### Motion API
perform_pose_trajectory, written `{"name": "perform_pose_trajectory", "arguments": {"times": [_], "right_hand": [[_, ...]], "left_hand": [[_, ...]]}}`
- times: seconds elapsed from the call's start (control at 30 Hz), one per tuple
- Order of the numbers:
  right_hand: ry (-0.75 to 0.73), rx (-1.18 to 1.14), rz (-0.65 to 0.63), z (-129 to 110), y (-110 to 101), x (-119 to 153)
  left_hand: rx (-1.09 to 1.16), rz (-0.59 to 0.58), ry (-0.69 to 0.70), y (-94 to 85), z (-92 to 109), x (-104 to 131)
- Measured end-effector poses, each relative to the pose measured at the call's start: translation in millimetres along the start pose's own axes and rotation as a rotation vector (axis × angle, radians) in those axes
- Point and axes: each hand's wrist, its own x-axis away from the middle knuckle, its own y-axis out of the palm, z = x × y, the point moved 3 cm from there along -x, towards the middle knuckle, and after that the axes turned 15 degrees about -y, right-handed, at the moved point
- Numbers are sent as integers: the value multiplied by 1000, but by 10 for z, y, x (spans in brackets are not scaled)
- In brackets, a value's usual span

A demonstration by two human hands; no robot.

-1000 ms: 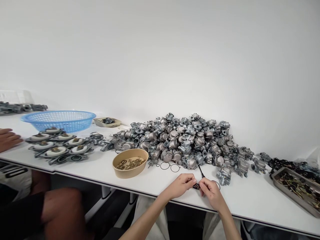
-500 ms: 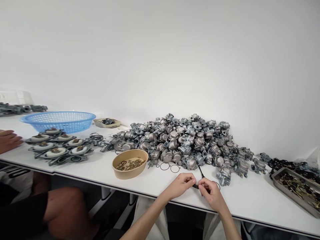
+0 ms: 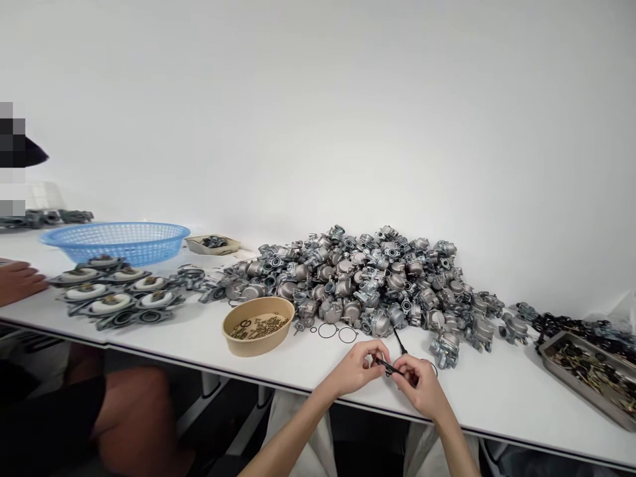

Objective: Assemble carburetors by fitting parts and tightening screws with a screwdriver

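Observation:
Near the front edge of the table, my left hand [image 3: 358, 366] pinches one end of a small thin black part [image 3: 386, 366]. My right hand [image 3: 418, 379] has its fingers closed on the other end. What kind of part it is I cannot make out. Just beyond my right hand, a black-handled screwdriver [image 3: 400, 342] points toward a heap of grey metal carburetors [image 3: 348, 285]. A black ring shows partly behind my right hand. Two thin black O-rings [image 3: 328, 330] and a smaller ring [image 3: 313, 329] lie flat to the left of the screwdriver.
Left of my hands stands a tan oval tub [image 3: 258, 344] of brass-coloured small parts. A metal tray [image 3: 591, 391] of small parts is at the right. Farther left are carburetor bodies with white floats [image 3: 109, 303], a blue basket [image 3: 116, 242] and another person's hand [image 3: 22, 281].
My fingers have lifted and shifted slightly on the black part, so more of it shows between my hands. At the far left, another person's head has come into view.

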Motion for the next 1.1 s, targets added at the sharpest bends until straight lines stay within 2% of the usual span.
{"name": "perform_pose_trajectory", "arguments": {"times": [0.47,0.73,1.1], "right_hand": [[-30,-30,-9,-92,-19,-15],[-8,-45,-6,-65,-12,-11],[-46,0,-8,-85,-14,-23]], "left_hand": [[-103,0,-5,12,16,10],[-197,2,-30,9,-50,-25],[-160,9,-22,23,-78,-44]]}}
